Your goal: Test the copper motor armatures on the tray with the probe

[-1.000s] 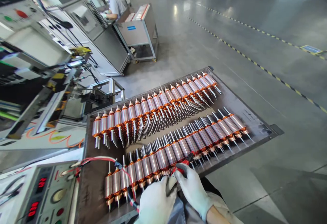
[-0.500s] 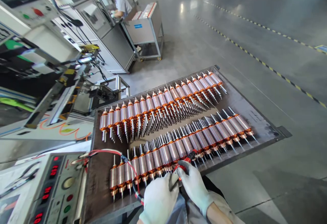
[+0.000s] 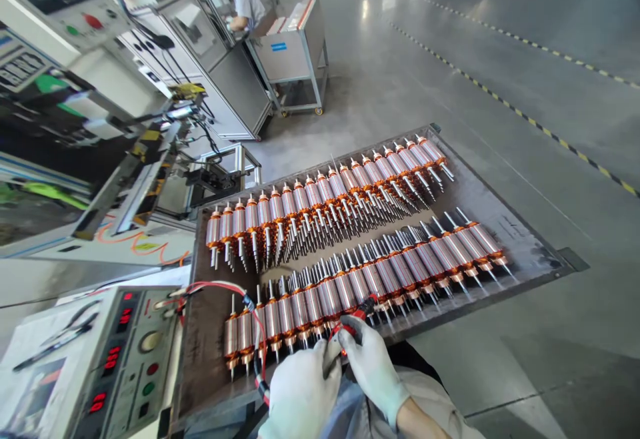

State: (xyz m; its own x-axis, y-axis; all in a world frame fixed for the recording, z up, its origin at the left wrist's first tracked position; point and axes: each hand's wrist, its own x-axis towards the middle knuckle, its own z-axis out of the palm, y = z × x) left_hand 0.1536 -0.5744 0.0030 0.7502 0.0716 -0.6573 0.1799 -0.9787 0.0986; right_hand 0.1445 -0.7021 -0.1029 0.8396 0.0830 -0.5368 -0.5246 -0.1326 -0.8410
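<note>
1. A red-handled test probe [image 3: 347, 329] lies at the fingertips of the white-gloved right hand [image 3: 373, 369]. Those fingers [image 3: 357, 335] are closed, pinching the probe.
2. The white-gloved left hand [image 3: 303, 389] sits just beside the right hand, at its 8 o'clock. Its fingers [image 3: 330, 355] are curled inward, but whether they grip anything cannot be told.
3. The probe's dark far end points to about 1 o'clock, among the steel-shafted, copper-wound armatures [image 3: 330, 295] in the nearer row. The gloves and the probe's red grip hide its contact point, so any touch cannot be confirmed.
4. Two long rows of these armatures lie on a dark metal tray [image 3: 520, 252] at 12 o'clock from the hands.
5. Red and black test leads [image 3: 220, 287] run from the probe area toward 9 o'clock, to a pale grey tester panel [image 3: 125, 352] with red digital readouts.
6. A masked co-worker [image 3: 245, 5] stands far off at 11 o'clock, hands at a grey machine, beside a grey steel cart [image 3: 295, 52]. The co-worker's hands are too small to make out clearly.
</note>
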